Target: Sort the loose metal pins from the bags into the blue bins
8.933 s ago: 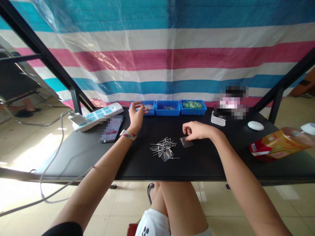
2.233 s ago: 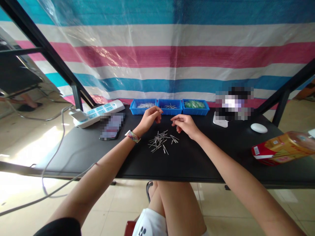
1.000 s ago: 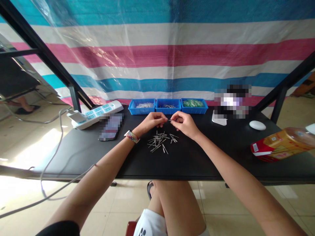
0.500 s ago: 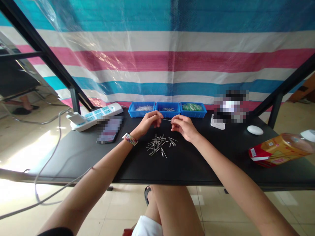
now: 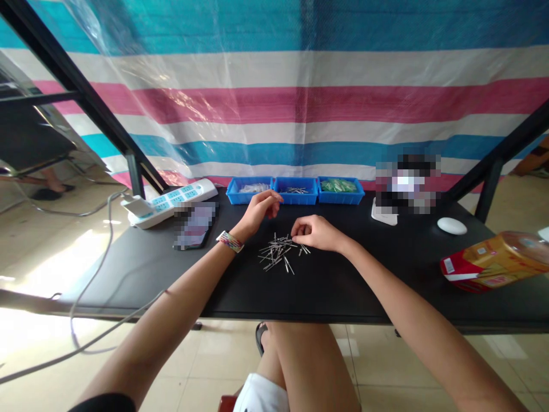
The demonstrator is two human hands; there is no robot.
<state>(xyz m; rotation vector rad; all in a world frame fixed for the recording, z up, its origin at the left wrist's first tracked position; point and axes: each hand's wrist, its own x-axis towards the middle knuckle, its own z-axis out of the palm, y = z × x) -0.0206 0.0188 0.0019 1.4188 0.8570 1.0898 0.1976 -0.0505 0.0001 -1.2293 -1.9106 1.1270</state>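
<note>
A loose pile of thin metal pins (image 5: 275, 258) lies on the black table (image 5: 343, 280) in front of me. My right hand (image 5: 313, 233) rests at the pile's right edge, fingers curled and pinched down on a pin there. My left hand (image 5: 261, 207) hovers just behind the pile, near the blue bins, with its fingers curled together; what it holds, if anything, is too small to make out. A beaded band sits on my left wrist.
Three blue bins (image 5: 295, 199) stand in a row at the table's back, holding clear bags, pins and green parts. A power strip (image 5: 171, 200) and a phone (image 5: 195, 226) lie at the left. On the right are a white stand (image 5: 383, 213), a white mouse (image 5: 453, 226) and a lying bottle (image 5: 493, 260).
Half a second ago both hands held one pin between them above the pile. My right hand has since dropped to the pile, and my left hand has stayed raised.
</note>
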